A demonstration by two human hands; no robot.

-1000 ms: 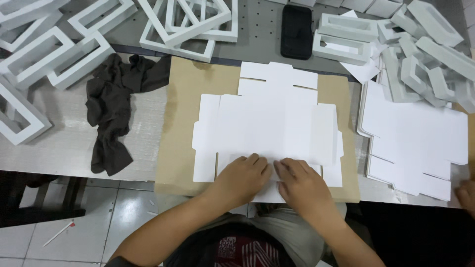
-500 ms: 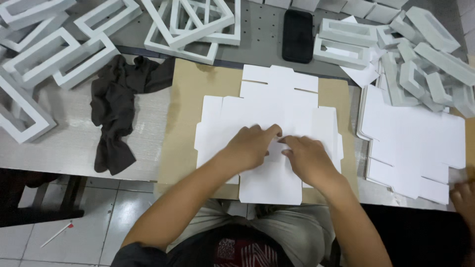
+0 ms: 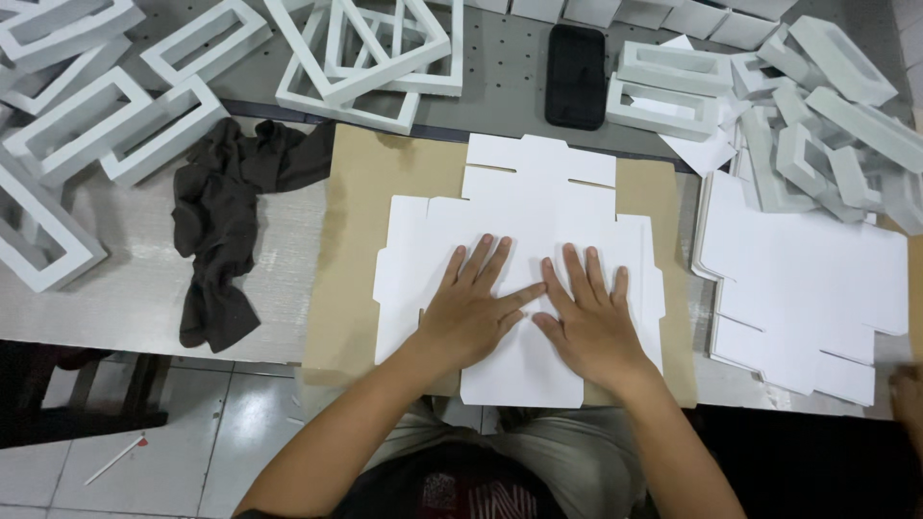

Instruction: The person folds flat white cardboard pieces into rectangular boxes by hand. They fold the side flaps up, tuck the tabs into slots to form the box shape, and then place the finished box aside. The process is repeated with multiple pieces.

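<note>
Two hands — left hand [image 3: 468,312], right hand [image 3: 588,322] — press spread-fingered, gripping nothing, on flat white die-cut sheet [image 3: 524,207].

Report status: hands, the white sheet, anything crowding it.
Left hand and right hand flat, fingers spread, on die-cut white sheet. Sheet lies on brown cardboard. Dark cloth left, blank stack right, both apart.

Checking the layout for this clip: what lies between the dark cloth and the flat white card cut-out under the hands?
In the head view, only a strip of brown cardboard sheet separates the dark cloth from the white card cut-out.
</note>
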